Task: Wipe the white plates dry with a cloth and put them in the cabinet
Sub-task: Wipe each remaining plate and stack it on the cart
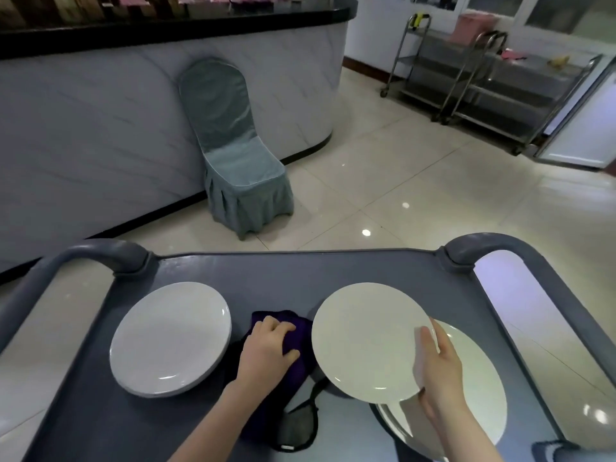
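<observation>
On the grey plastic cart top (283,278), the right hand (436,365) grips a round white plate (366,338) by its near rim, tilting it clear of the right stack (476,371), presumably for wiping; the left hand (270,348) clutches the purple cloth (263,315) alongside.

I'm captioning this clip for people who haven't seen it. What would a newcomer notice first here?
First, the white plate that the right hand holds tilted above other plates, at the right of the grey cart. Next, the left hand gripping the purple cloth at the cart's middle, with a left stack of white plates beside it. Beyond, a covered chair stands against the counter.
</observation>
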Demonstrator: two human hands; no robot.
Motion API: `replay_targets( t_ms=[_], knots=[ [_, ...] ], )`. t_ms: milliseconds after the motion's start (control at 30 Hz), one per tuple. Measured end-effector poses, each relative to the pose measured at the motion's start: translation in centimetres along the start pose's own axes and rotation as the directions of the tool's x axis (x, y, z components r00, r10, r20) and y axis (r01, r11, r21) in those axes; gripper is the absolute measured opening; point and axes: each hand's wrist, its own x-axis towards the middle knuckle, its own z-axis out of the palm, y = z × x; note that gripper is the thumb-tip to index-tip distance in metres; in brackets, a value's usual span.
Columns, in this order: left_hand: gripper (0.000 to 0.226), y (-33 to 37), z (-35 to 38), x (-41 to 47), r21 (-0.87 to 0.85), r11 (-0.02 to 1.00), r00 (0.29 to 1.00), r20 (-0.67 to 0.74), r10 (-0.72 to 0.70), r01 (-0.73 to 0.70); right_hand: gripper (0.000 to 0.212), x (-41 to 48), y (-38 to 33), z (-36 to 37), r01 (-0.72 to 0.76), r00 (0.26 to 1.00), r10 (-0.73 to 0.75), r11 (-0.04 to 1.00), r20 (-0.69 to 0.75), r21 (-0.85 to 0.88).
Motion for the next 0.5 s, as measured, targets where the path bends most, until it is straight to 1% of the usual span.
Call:
replay_targets(
  t_ms=[67, 100, 167, 233, 300, 333, 367, 433, 500],
  knots=[
    [0.054, -0.4, 0.8, 0.3, 0.239, 0.967, 0.995, 0.07, 0.069, -0.084, 0.026, 0.2, 0.1, 0.0, 0.004, 1.0, -0.004, 1.0, 0.011, -0.022],
    [0.056, -0.4, 0.9, 0.4, 0.31, 0.945, 0.994, 0.069, 0.087, -0.104, 0.027, 0.3, 0.2, 0.1, 0.008, 1.0, -0.007, 1.0, 0.019, -0.029],
    [0.053, -0.4, 1.0, 0.5, 0.375, 0.917, 0.99, 0.025, 0.135, -0.135, 0.027, 0.4, 0.3, 0.3, 0.009, 1.0, -0.008, 0.999, 0.028, -0.043],
    [0.044, -0.7, 0.9, 0.7, 0.369, 0.918, 0.984, -0.039, 0.173, -0.146, 0.026, 0.5, 0.3, 0.5, 0.009, 1.0, -0.008, 0.998, 0.031, -0.057],
    [0.029, -1.3, 0.2, 0.9, 0.262, 0.959, 0.983, -0.118, 0.142, -0.107, 0.03, 0.4, 0.2, 0.7, 0.026, 0.999, -0.024, 0.997, 0.04, -0.071],
    [0.021, -1.6, -0.3, 1.0, 0.172, 0.983, 0.983, -0.165, 0.085, -0.056, 0.034, 0.3, 0.0, 0.9, 0.038, 0.998, -0.035, 0.996, 0.046, -0.079],
    [0.016, -1.9, -1.1, 1.1, 0.09, 0.996, 0.983, -0.181, 0.022, -0.006, 0.037, 0.2, -0.2, 1.0, 0.049, 0.998, -0.044, 0.995, 0.053, -0.088],
    [0.017, -2.4, -3.0, 1.0, -0.099, 0.994, 0.978, -0.2, -0.065, 0.046, 0.038, -0.1, -0.4, 1.3, 0.061, 0.996, -0.054, 0.994, 0.074, -0.09],
    [0.02, -2.2, -5.3, 0.6, -0.328, 0.942, 0.968, -0.205, -0.144, 0.07, 0.036, -0.3, -0.4, 1.9, 0.073, 0.993, -0.063, 0.992, 0.098, -0.099]
  ],
)
